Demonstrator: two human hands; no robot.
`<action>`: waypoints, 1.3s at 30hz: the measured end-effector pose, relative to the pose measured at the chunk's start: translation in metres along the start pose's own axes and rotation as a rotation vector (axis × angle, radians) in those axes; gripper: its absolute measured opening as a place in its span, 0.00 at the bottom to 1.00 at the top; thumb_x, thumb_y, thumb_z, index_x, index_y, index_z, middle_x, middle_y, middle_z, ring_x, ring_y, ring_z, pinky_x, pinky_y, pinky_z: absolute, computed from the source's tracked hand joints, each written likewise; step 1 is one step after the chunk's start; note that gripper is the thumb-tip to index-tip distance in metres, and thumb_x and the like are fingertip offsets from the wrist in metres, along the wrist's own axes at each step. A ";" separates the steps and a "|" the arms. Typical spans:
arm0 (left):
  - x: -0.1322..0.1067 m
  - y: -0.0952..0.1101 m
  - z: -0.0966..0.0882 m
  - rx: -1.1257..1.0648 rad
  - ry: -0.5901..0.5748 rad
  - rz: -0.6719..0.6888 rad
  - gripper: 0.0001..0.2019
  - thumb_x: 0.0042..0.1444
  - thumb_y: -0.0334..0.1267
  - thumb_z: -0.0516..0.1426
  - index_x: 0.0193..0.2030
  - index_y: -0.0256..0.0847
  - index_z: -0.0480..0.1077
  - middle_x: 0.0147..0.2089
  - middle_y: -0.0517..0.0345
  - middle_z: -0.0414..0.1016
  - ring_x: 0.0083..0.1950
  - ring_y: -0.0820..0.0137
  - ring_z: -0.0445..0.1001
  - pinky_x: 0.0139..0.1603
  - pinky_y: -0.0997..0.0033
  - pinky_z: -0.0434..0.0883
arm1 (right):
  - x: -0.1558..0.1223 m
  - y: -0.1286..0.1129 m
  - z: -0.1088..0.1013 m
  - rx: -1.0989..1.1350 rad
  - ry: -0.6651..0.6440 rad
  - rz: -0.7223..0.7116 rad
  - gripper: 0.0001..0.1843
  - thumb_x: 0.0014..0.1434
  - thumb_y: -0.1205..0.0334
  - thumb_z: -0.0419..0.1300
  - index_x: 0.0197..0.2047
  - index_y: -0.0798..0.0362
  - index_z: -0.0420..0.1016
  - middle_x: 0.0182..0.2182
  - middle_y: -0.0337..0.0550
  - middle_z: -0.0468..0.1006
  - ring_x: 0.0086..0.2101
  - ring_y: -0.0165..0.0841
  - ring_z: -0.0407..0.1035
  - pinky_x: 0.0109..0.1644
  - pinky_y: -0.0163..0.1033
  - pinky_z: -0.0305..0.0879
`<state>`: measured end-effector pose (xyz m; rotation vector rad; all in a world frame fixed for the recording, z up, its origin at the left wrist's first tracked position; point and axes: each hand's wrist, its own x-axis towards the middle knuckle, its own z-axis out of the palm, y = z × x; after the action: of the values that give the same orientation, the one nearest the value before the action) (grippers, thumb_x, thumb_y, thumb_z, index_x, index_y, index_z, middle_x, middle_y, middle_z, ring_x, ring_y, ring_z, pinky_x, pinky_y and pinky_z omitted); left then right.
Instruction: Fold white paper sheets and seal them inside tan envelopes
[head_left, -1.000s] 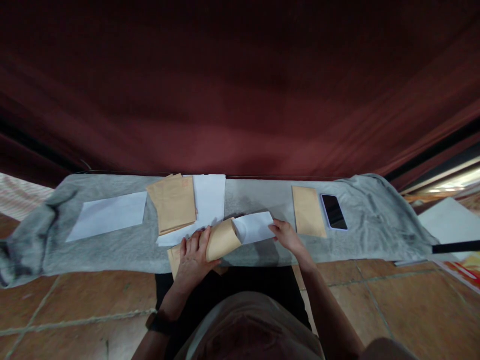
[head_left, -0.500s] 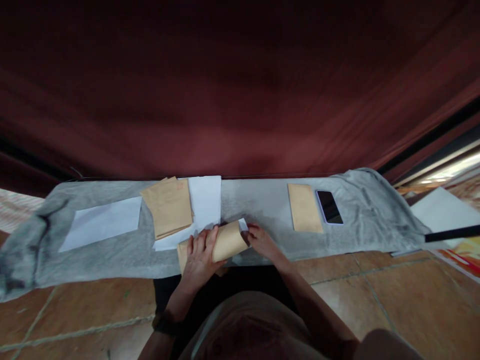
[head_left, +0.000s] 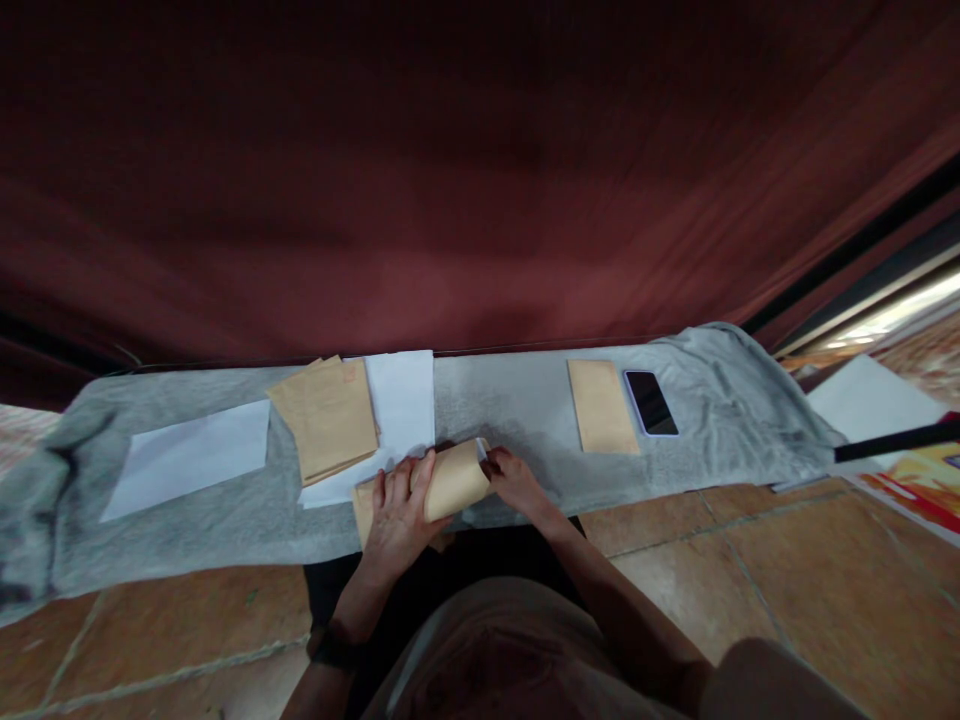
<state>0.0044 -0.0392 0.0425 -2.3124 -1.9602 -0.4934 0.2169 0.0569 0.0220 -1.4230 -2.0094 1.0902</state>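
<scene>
A brown paper envelope (head_left: 457,482) lies slanted at the front edge of the cloth, its right end bulging open. My left hand (head_left: 401,507) grips it, fingers across the top and thumb along the lower edge. At the open end, my right hand (head_left: 514,480) has its bent fingertips partly inside the mouth, against a folded white paper (head_left: 481,448). Only a small corner of that paper shows; the envelope covers the rest. The right fingertips are partly hidden, and they look closed on the paper.
A stack of brown envelopes (head_left: 334,425) overlaps white sheets (head_left: 405,400) left of centre. Farther left is another white sheet (head_left: 191,455). On the right lie a single brown envelope (head_left: 602,406) and a phone (head_left: 652,403). Grey cloth (head_left: 502,395) covers the narrow surface, with a dark red curtain (head_left: 450,250) behind.
My right hand has moved slightly left into the envelope's mouth, and the white paper has slid deeper, with less of it showing. My left hand keeps its hold. The view has shifted slightly.
</scene>
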 end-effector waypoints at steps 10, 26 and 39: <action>0.004 0.002 -0.003 -0.012 0.000 0.020 0.45 0.57 0.46 0.65 0.77 0.38 0.49 0.66 0.35 0.67 0.70 0.45 0.65 0.74 0.36 0.51 | -0.004 -0.012 -0.008 -0.051 -0.044 0.128 0.09 0.66 0.66 0.59 0.38 0.51 0.81 0.41 0.48 0.84 0.42 0.37 0.78 0.44 0.35 0.67; 0.012 -0.002 -0.007 0.025 0.006 0.072 0.47 0.56 0.46 0.66 0.77 0.38 0.48 0.69 0.32 0.65 0.71 0.43 0.64 0.74 0.36 0.50 | -0.008 -0.006 -0.006 0.336 0.167 0.211 0.13 0.55 0.65 0.63 0.46 0.50 0.74 0.32 0.37 0.81 0.32 0.32 0.74 0.35 0.34 0.67; 0.017 0.007 -0.007 -0.231 0.277 -0.152 0.39 0.64 0.48 0.60 0.77 0.44 0.50 0.79 0.36 0.47 0.79 0.44 0.48 0.74 0.37 0.53 | 0.002 -0.001 -0.012 0.751 0.167 0.248 0.10 0.49 0.59 0.59 0.29 0.53 0.80 0.25 0.37 0.79 0.29 0.32 0.71 0.33 0.33 0.64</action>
<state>0.0118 -0.0258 0.0553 -2.0786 -2.0404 -1.0429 0.2245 0.0631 0.0299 -1.2930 -1.1218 1.5501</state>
